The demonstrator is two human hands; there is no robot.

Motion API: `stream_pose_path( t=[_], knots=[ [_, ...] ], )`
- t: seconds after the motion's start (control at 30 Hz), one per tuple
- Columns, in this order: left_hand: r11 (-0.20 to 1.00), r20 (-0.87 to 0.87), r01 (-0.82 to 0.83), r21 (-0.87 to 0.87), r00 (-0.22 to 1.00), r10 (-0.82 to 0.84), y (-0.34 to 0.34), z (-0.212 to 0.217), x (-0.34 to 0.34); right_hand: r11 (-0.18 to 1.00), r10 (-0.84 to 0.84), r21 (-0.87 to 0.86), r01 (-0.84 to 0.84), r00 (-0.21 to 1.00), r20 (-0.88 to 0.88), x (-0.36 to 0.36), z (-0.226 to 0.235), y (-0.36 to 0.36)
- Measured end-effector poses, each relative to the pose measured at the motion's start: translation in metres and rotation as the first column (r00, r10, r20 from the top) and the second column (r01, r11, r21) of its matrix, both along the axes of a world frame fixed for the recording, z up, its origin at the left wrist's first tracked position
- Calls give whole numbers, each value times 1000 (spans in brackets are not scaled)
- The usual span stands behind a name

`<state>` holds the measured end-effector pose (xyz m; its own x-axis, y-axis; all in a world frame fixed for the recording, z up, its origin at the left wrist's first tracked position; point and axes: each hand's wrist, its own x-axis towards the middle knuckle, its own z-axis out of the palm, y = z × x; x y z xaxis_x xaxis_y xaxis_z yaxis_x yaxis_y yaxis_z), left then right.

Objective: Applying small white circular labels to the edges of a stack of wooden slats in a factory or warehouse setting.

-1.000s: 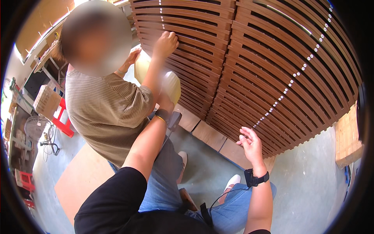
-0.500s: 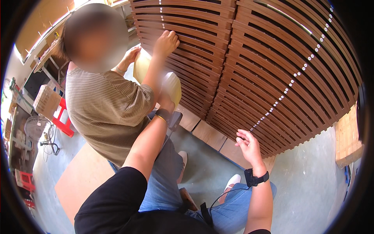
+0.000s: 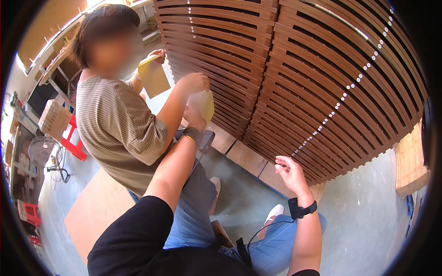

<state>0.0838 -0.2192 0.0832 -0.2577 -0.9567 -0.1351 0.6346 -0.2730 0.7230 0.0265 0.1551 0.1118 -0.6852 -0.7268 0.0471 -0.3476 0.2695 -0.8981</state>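
My left hand (image 3: 195, 115) holds a pale yellow sheet (image 3: 208, 106); its fingers are partly hidden and blurred. Just above it is a co-worker's right hand (image 3: 195, 83), with whatever its fingers hold too small to make out. The co-worker's left hand (image 3: 159, 56) grips another yellow sheet (image 3: 155, 82), which hangs down and shows a faint dotted pattern. My right hand (image 3: 291, 174) is beside the low end of a row of small round white dots (image 3: 337, 106) on stacked brown slatted panels (image 3: 317, 78). Its fingers are loosely bent, the thumb apart from them, with nothing visible between.
The co-worker (image 3: 119, 119) stands close on my left. Cardboard (image 3: 244, 158) lies under the panels. A wooden block stack (image 3: 412, 161) is at the right. Leftward are a plywood board (image 3: 99, 211), a fan (image 3: 43, 149) and a red stool (image 3: 73, 140) bearing a carton.
The co-worker's right hand has come down from the panels toward my left hand. Their yellow sheet has swung out into view. My right hand has shifted slightly down and left.
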Motion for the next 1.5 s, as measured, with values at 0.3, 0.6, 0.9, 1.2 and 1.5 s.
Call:
stream_pose_path(
  t=[0.3,0.6,0.9,1.2,1.5],
  knots=[
    [958,15,286,-3,958,-286,-17,-34,-10,991,10,136,-6,1000,-28,3,5,3],
    [988,59,72,-139,996,-65,-1,-34,-13,986,41,165,-32,998,-50,3,4,8],
    [705,210,667,240,673,-709,32,-31,-22,982,72,177,-64,997,-38,6,3,3],
    [-543,986,826,-152,92,-137,148,-27,-2,964,131,228,-136,991,37,12,0,-6],
    [-530,996,848,6,44,80,139,-44,1,951,162,266,-160,987,17,13,1,-10]
  ],
)
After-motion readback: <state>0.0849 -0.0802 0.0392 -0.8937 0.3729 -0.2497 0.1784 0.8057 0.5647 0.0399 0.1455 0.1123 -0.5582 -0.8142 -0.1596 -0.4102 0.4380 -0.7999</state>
